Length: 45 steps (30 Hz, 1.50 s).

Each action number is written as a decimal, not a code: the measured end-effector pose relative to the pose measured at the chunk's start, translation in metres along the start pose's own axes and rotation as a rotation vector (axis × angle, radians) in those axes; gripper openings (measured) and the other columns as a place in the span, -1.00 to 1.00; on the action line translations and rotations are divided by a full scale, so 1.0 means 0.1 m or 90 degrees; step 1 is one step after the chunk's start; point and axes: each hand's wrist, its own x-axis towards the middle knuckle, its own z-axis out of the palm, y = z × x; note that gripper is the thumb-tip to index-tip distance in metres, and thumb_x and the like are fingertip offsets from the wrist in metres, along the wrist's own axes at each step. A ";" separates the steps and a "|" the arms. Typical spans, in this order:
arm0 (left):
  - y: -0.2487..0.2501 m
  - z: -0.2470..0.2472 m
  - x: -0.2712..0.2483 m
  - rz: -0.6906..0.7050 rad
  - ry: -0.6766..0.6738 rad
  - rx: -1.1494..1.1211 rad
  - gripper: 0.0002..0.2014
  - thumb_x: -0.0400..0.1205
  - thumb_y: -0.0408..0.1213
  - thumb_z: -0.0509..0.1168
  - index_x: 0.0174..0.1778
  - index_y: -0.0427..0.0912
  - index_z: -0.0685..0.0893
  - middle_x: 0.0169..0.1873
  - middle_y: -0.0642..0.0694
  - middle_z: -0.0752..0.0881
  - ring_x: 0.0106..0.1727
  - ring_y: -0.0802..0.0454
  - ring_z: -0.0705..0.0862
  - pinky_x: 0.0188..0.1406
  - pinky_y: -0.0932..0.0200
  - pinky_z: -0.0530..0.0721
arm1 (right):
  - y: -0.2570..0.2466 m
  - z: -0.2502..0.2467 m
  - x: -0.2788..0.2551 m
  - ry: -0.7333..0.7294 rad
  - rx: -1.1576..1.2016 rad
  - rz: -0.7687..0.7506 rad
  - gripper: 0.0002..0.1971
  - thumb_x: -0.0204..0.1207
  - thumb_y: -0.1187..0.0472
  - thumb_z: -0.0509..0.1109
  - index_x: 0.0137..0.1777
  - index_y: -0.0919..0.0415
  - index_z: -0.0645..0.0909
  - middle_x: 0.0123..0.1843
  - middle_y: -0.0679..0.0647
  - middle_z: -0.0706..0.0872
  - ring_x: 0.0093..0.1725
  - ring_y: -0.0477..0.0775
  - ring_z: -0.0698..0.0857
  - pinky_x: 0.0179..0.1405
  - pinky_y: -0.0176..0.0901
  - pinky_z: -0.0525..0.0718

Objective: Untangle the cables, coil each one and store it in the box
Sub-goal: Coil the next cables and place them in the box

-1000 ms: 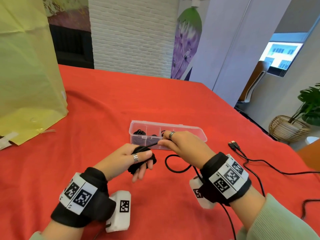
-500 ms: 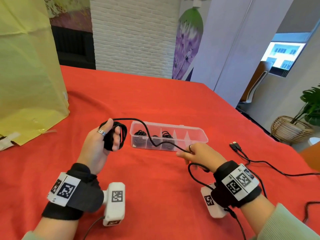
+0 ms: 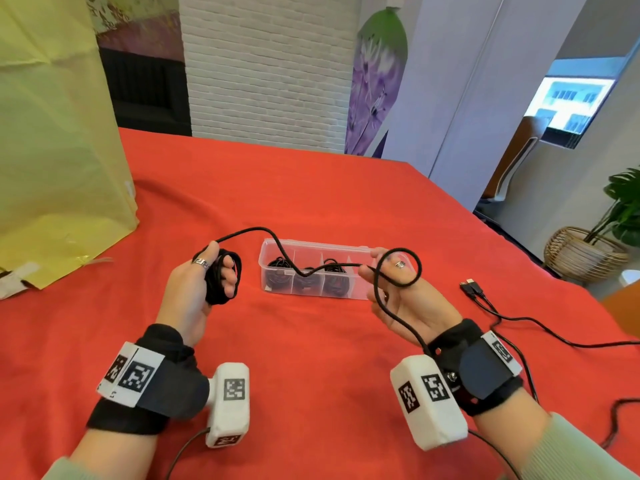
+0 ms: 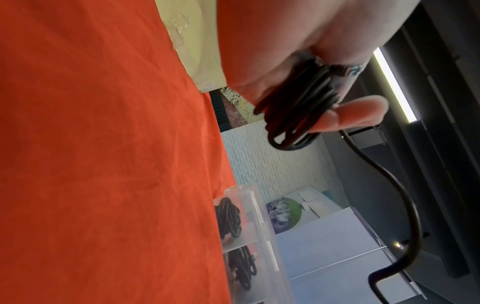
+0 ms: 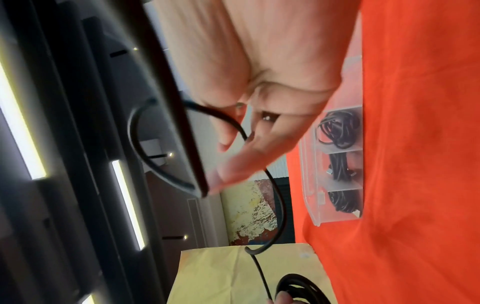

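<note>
Three box compartments already hold coiled cables. Fourth cable is mid-coil: left hand grips the turns wound round its fingers. Slack runs to right hand, fingers loose, loop draped over. Last cable lies uncoiled on worktop.

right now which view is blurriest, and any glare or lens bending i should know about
Right wrist view is blurriest: the right hand and its fingers smear, as does the cable loop; ceiling lights blow out. Left wrist view: coil fairly sharp, one light strip glares. Head view: sharp, evenly lit, window overexposed, verticals lean at the sides.
</note>
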 end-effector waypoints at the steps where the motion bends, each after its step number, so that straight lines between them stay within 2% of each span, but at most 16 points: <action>1: -0.01 -0.01 0.01 -0.004 0.005 0.003 -0.67 0.69 -0.11 0.18 -0.35 -0.20 0.57 -0.64 0.07 0.58 -0.64 0.20 0.50 -0.67 0.38 0.47 | 0.00 0.00 0.00 -0.019 0.015 -0.011 -0.80 0.57 0.00 0.20 -0.10 0.11 0.53 -0.19 0.08 0.80 -0.43 -0.01 0.74 -0.49 -0.23 0.71; 3: -0.03 -0.02 0.02 -0.010 0.013 0.007 -0.67 0.69 -0.11 0.18 -0.34 -0.20 0.57 -0.67 0.04 0.57 -0.65 0.20 0.50 -0.68 0.39 0.48 | 0.00 -0.02 0.00 -0.083 0.049 -0.014 -0.51 0.44 -0.26 0.20 0.05 0.16 0.60 0.08 0.12 0.78 0.00 0.22 0.79 -0.19 0.09 0.77; 5: -0.04 -0.03 0.03 -0.015 0.022 0.012 -0.66 0.68 -0.09 0.18 -0.34 -0.21 0.58 -0.68 0.03 0.57 -0.65 0.19 0.51 -0.67 0.40 0.49 | -0.01 -0.05 -0.01 -0.185 0.074 -0.012 -0.20 0.22 -0.38 0.36 0.35 0.16 0.51 0.38 0.07 0.64 0.25 0.32 0.68 -0.10 0.18 0.74; 8: -0.05 -0.05 0.06 -0.015 0.038 -0.006 -0.67 0.69 -0.11 0.18 -0.33 -0.21 0.57 -0.68 0.08 0.58 -0.66 0.21 0.52 -0.67 0.40 0.50 | 0.00 -0.09 -0.02 -0.293 -0.067 -0.023 -0.03 0.09 -0.25 0.62 0.51 0.04 0.36 0.52 -0.08 0.48 0.09 0.19 0.76 -0.30 -0.16 0.72; 11: -0.05 -0.06 0.06 -0.005 0.044 -0.022 -0.69 0.70 -0.14 0.18 -0.33 -0.21 0.56 -0.67 0.10 0.60 -0.65 0.22 0.52 -0.68 0.38 0.49 | 0.07 -0.08 -0.02 -0.226 -0.273 -0.068 -0.44 0.36 0.26 0.55 0.35 0.07 0.46 0.29 0.03 0.67 -0.44 0.01 0.66 -0.53 -0.27 0.24; 13: -0.05 -0.05 0.06 0.000 0.042 -0.016 -0.69 0.70 -0.13 0.18 -0.33 -0.19 0.57 -0.66 0.11 0.61 -0.64 0.22 0.53 -0.66 0.38 0.49 | 0.13 -0.06 -0.01 -0.181 -0.384 -0.049 -0.43 0.48 0.46 0.41 0.39 -0.01 0.36 0.10 0.12 0.73 -0.53 0.02 0.61 -0.58 -0.27 0.19; 16: -0.05 -0.05 0.07 0.009 0.045 -0.018 -0.68 0.70 -0.13 0.17 -0.33 -0.19 0.57 -0.67 0.10 0.60 -0.64 0.21 0.53 -0.65 0.38 0.49 | 0.20 -0.09 0.01 -0.109 -0.517 -0.022 -0.46 0.52 0.39 0.40 0.38 0.01 0.28 -0.18 0.15 0.75 -0.51 0.04 0.65 -0.72 -0.32 0.37; 18: -0.03 -0.07 0.08 0.017 0.055 -0.026 -0.68 0.70 -0.13 0.17 -0.33 -0.21 0.57 -0.68 0.09 0.59 -0.64 0.21 0.53 -0.66 0.39 0.49 | 0.19 -0.14 0.03 -0.094 -0.702 -0.036 -0.87 0.58 0.28 0.36 0.08 0.19 0.50 -0.27 0.16 0.78 -0.43 0.04 0.64 -0.55 -0.23 0.51; 19: -0.02 -0.08 0.08 0.022 0.059 -0.031 -0.68 0.70 -0.14 0.17 -0.32 -0.21 0.57 -0.67 0.10 0.59 -0.64 0.21 0.53 -0.66 0.39 0.49 | 0.18 -0.17 0.04 -0.098 -0.808 -0.039 -0.92 0.59 0.20 0.35 -0.14 0.13 0.56 -0.30 0.15 0.79 -0.35 0.04 0.66 -0.37 -0.16 0.60; 21: -0.01 -0.10 0.10 0.027 0.063 -0.038 -0.68 0.70 -0.13 0.17 -0.32 -0.21 0.57 -0.67 0.10 0.59 -0.64 0.22 0.53 -0.66 0.39 0.50 | 0.16 -0.21 0.05 -0.066 -0.990 -0.003 -0.67 0.56 -0.04 0.35 -0.43 0.00 0.61 -0.37 0.04 0.76 -0.26 0.01 0.70 -0.07 -0.07 0.62; 23: -0.01 -0.10 0.09 0.026 0.065 -0.033 -0.68 0.70 -0.13 0.17 -0.32 -0.22 0.57 -0.69 0.09 0.59 -0.65 0.22 0.53 -0.67 0.40 0.50 | 0.12 -0.23 0.04 -0.018 -1.049 0.021 -0.56 0.55 -0.15 0.31 -0.52 0.01 0.60 -0.48 -0.03 0.67 -0.38 0.00 0.64 -0.17 -0.12 0.60; 26: -0.03 -0.06 0.09 0.022 0.051 -0.028 -0.67 0.70 -0.14 0.18 -0.33 -0.23 0.56 -0.69 0.07 0.59 -0.66 0.20 0.52 -0.67 0.39 0.50 | 0.07 -0.20 0.03 -0.023 -0.906 0.046 -0.62 0.63 -0.02 0.24 -0.37 0.15 0.56 -0.56 -0.01 0.65 -0.68 -0.02 0.42 -0.66 -0.28 0.41; 28: -0.06 -0.05 0.08 0.012 0.034 -0.013 -0.66 0.70 -0.12 0.17 -0.33 -0.25 0.57 -0.69 0.04 0.59 -0.66 0.18 0.52 -0.66 0.38 0.51 | 0.04 -0.18 0.02 -0.021 -0.776 0.053 -0.66 0.67 0.04 0.20 -0.29 0.20 0.51 -0.58 0.02 0.64 -0.79 -0.09 0.28 -0.81 -0.38 0.26; 31: -0.09 -0.04 0.08 -0.004 0.013 -0.001 -0.65 0.69 -0.11 0.18 -0.32 -0.26 0.57 -0.68 0.03 0.59 -0.65 0.18 0.52 -0.65 0.39 0.52 | 0.03 -0.14 0.01 -0.020 -0.676 0.038 -0.64 0.68 0.02 0.17 -0.29 0.20 0.49 -0.67 -0.02 0.50 -0.79 -0.13 0.22 -0.83 -0.43 0.19; 37: -0.12 0.00 0.03 -0.011 -0.036 0.055 -0.65 0.68 -0.08 0.19 -0.30 -0.26 0.60 -0.63 0.01 0.61 -0.61 0.14 0.53 -0.62 0.35 0.54 | 0.02 -0.07 0.04 0.007 -0.707 -0.052 -0.56 0.70 -0.06 0.07 -0.34 0.21 0.40 -0.77 -0.06 0.34 -0.79 -0.09 0.25 -0.69 -0.28 0.23; 45: -0.13 0.03 -0.01 -0.019 -0.060 0.100 -0.64 0.68 -0.07 0.18 -0.30 -0.26 0.60 -0.61 -0.01 0.61 -0.61 0.12 0.52 -0.60 0.35 0.55 | -0.01 -0.06 -0.05 -0.173 -0.546 0.081 -0.70 0.62 0.02 0.21 -0.24 0.21 0.49 -0.72 0.01 0.45 -0.86 -0.09 0.30 -0.86 -0.47 0.19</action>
